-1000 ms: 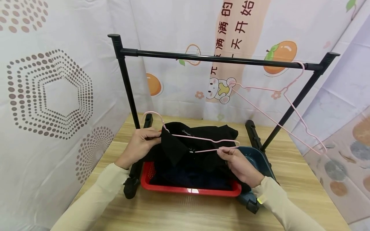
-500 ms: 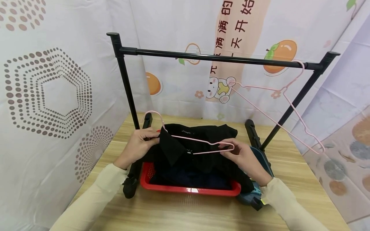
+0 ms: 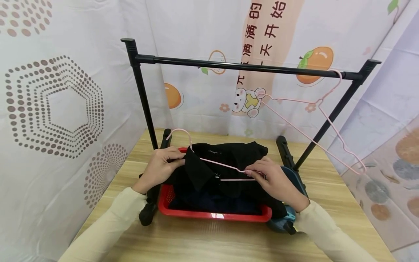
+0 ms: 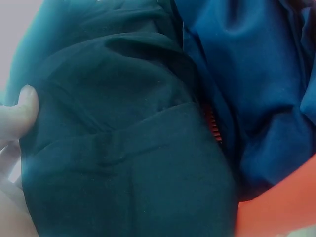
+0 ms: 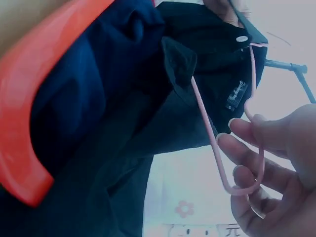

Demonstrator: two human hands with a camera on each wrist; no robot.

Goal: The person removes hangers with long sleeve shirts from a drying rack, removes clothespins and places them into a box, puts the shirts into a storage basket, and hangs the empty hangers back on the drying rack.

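A black collared shirt (image 3: 242, 153) lies heaped over a red basket (image 3: 216, 215). My left hand (image 3: 160, 167) pinches the left side of its collar; in the left wrist view the thumb (image 4: 22, 116) presses on dark cloth. A pink hanger (image 3: 222, 165) runs partly inside the neck opening, its hook standing up beside the left hand. At the hanger's right end, my right hand (image 3: 275, 178) pinches the wire. In the right wrist view, the bent end of the hanger (image 5: 207, 126) passes between the fingers, near the collar label (image 5: 236, 96). The hanger's left end is hidden within the shirt.
A black rack spans the back, with a second pink hanger (image 3: 291, 100) hooked on the right of its bar (image 3: 229, 66). Navy cloth (image 3: 216, 203) lies in the red basket. A dark blue basin (image 3: 296, 178) stands at the right, beside the rack's foot.
The hanger's hook has shifted slightly right and its right end has dipped. My right hand has changed its hold, its fingers now closer in along the wire. The left hand keeps the collar.
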